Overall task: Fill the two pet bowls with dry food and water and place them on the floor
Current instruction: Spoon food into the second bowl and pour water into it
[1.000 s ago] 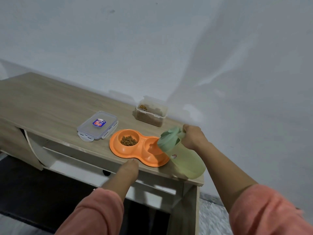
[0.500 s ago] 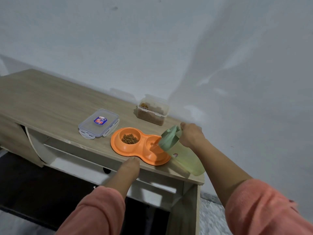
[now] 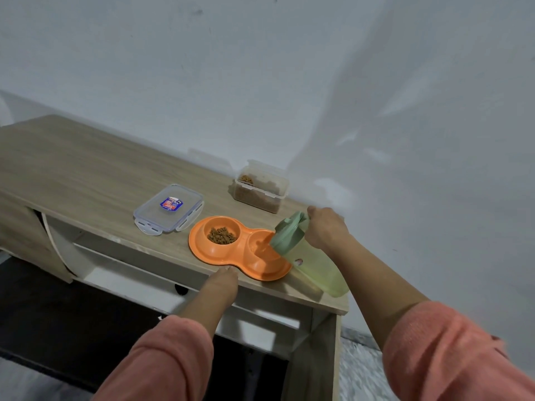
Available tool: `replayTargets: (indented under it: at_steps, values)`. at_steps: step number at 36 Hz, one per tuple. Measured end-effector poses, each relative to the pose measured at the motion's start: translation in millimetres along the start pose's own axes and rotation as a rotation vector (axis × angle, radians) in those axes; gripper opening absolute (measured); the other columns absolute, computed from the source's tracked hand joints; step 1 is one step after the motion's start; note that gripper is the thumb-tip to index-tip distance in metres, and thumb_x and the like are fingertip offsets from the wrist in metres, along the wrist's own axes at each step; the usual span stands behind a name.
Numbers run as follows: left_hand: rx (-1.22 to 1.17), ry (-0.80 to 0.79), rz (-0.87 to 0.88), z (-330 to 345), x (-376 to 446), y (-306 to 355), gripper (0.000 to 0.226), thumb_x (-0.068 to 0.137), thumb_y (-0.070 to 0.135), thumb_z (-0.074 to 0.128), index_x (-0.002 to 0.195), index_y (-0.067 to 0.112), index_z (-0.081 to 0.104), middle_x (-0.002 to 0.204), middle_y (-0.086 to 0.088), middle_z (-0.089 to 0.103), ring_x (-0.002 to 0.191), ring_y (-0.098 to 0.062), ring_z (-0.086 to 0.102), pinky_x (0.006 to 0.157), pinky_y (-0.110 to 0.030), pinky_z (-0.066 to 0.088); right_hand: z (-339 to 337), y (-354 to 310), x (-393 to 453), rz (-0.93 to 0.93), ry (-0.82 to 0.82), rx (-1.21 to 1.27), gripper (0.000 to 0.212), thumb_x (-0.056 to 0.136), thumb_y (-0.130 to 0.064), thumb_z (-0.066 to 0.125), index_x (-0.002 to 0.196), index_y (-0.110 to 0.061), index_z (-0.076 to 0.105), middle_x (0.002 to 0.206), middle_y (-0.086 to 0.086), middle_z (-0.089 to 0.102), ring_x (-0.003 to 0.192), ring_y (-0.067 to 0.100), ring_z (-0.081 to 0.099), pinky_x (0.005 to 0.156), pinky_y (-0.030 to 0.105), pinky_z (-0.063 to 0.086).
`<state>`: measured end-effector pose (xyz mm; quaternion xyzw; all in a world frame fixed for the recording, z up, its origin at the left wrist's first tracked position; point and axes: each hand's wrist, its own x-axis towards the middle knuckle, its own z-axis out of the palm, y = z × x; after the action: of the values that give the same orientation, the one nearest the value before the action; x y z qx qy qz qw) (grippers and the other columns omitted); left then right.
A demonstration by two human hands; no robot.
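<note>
Our hands are working apart: our right hand (image 3: 324,230) is gripping the green bottle (image 3: 307,256), tipping its mouth over the right well of the orange double bowl (image 3: 240,247) on the worktop (image 3: 86,169); our left hand (image 3: 223,279) is touching the bowl's near rim, fingers hidden. Kibble (image 3: 221,235) is filling the left well.

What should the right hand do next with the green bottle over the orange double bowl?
Probably hold the tilt and let the water run. The right hand holds the green bottle tipped, mouth over the right well of the orange double bowl, while the left hand touches its near rim. The left well has dry food.
</note>
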<state>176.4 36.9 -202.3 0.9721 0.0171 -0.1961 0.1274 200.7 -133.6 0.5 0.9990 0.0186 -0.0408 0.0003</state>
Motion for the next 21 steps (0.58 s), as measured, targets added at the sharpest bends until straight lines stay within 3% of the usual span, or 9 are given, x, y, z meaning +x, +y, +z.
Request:
replayTargets:
  at_steps: [5,11,16,21]
  values:
    - [-0.01,-0.005,0.001,-2.8,-5.9,0.3,0.063,0.086,-0.001,0.053,0.145,0.009,0.032,0.151,-0.009,0.034,0.139,-0.024,0.037,0.113,-0.034,0.036,-1.0,2.2,-0.9,-0.004,0.009,0.003,0.031,0.089,-0.003,0.04,0.118,-0.007,0.051,0.114,0.015,0.056,0.105,0.033,0.057,0.074,0.035,0.047]
    - [0.023,-0.014,-0.01,-3.0,-4.3,2.1,0.058,0.088,-0.002,0.052,0.143,0.006,0.034,0.148,-0.012,0.037,0.137,-0.025,0.039,0.111,-0.033,0.038,0.4,5.2,1.9,-0.015,0.027,0.01,0.03,0.086,-0.001,0.04,0.113,-0.007,0.051,0.091,0.008,0.043,0.093,0.032,0.054,0.07,0.034,0.044]
    - [0.044,-0.023,-0.021,-7.4,-7.9,4.8,0.058,0.086,-0.003,0.055,0.14,0.007,0.037,0.146,-0.011,0.039,0.136,-0.025,0.041,0.109,-0.032,0.039,4.4,11.1,3.0,-0.021,0.044,0.03,0.017,0.086,0.001,0.04,0.093,-0.014,0.04,0.069,0.0,0.032,0.081,0.026,0.045,0.066,0.033,0.041]
    - [0.048,-0.017,-0.009,-10.9,-12.6,6.0,0.057,0.086,-0.004,0.052,0.14,0.007,0.037,0.146,-0.01,0.039,0.136,-0.025,0.041,0.109,-0.031,0.039,8.7,18.3,1.4,-0.021,0.069,0.073,0.019,0.085,0.001,0.042,0.094,-0.015,0.041,0.076,0.005,0.042,0.079,0.026,0.046,0.065,0.033,0.041]
